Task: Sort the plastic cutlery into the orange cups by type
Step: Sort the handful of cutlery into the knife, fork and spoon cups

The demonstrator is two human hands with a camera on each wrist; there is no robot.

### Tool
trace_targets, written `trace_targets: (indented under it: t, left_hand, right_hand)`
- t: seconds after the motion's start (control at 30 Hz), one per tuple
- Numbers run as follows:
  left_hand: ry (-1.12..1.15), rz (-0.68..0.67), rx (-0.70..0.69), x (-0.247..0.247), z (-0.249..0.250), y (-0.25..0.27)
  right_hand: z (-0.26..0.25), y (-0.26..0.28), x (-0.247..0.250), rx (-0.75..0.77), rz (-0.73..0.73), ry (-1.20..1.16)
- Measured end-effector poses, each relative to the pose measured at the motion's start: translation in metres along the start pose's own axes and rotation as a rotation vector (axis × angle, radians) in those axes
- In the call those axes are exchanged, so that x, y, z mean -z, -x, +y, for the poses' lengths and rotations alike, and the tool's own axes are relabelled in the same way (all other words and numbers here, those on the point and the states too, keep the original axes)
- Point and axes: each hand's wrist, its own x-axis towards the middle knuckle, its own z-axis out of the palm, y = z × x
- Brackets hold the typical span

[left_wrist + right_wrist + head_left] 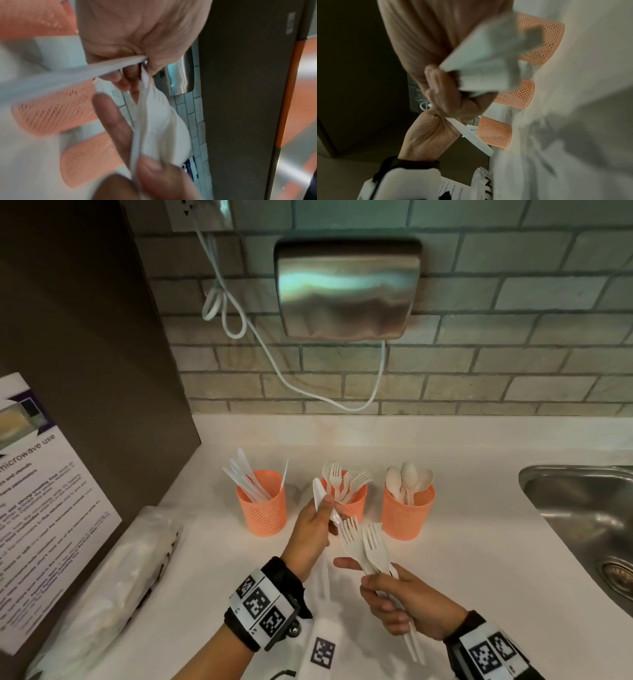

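Sorting nearing its end: three orange cups (262,508) are holding knives, forks, spoons.
Left hand (310,529) is gripping a knife (320,495); right hand (407,604) is clutching several forks (363,546) awaiting cups.

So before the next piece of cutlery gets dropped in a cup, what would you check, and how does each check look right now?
1. Left hand grips a white plastic knife: ok.
2. Right hand holds the bunch of white plastic forks: ok.
3. Left orange mesh cup holds only knives: ok.
4. Middle orange mesh cup holds only forks: ok.
5. Right orange mesh cup holds only spoons: ok.
6. Other types hidden in the bunch: cannot tell.
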Motion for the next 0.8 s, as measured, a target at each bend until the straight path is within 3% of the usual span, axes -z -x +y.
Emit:
trace_targets:
  t: [0.13, 0.3, 0.4, 0.47, 0.67, 0.8]
  left_hand:
    - [-0.168, -0.007, -0.13, 0.021, 0.014, -0.015]
    - [-0.148, 0.334, -0.229, 0.073, 0.033, -0.05]
    - [-0.244, 0.557, -0.358, 0.1, 0.042, -0.07]
    - [-0.338, 0.631, -0.41, 0.111, 0.042, -0.079]
    - [-0.66, 0.576, -0.351, 0.121, 0.007, -0.103]
    - [-0.818, 0.453, -0.156, 0.114, -0.006, -0.11]
  right_hand:
    - [-0.004, -0.003, 0.001, 0.001, 0.026, 0.067]
    - [-0.008, -0.007, 0.001, 0.003, 0.097, 0.166]
    - [-0.009, -0.007, 0.003, 0.004, 0.149, 0.177]
    - [-0.01, -0.008, 0.004, 0.003, 0.182, 0.177]
    - [-0.013, -0.005, 0.002, -0.006, 0.24, 0.18]
    - [-0.014, -0.001, 0.0, -0.008, 0.296, 0.186]
